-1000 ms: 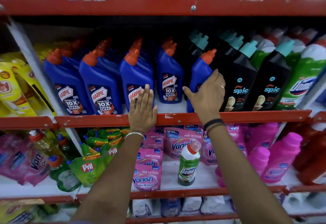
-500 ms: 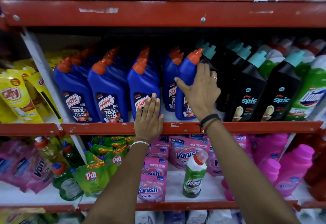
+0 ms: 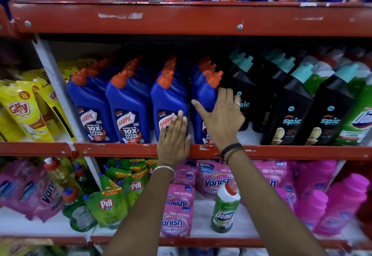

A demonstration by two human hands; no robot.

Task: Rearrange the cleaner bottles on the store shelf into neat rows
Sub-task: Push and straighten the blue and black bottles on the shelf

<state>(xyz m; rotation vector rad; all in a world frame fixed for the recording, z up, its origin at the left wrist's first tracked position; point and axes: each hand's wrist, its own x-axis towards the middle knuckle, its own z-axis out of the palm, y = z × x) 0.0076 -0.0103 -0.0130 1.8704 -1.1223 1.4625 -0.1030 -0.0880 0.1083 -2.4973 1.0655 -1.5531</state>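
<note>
Tip risk: your right hand [image 3: 220,117] is on the front blue bottle [image 3: 205,102] of the fourth row.

Nearest, your left hand [image 3: 174,137] lies flat, fingers together, on the third-row bottle [image 3: 168,106] at the shelf lip [image 3: 120,150]; it holds nothing. Your right fingers [image 3: 229,96] are spread and wrapped on the bottle's shoulder, thumb on its left face. Push up there and it could lean back into the caps [image 3: 207,65] behind, or scrape the black bottles [image 3: 241,94] just past your fingertips. Push lower instead.

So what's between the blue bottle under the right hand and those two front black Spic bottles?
In the head view, bare white shelf, with darker black bottles set farther back, lies between the blue bottle and front Spic bottles.
</note>
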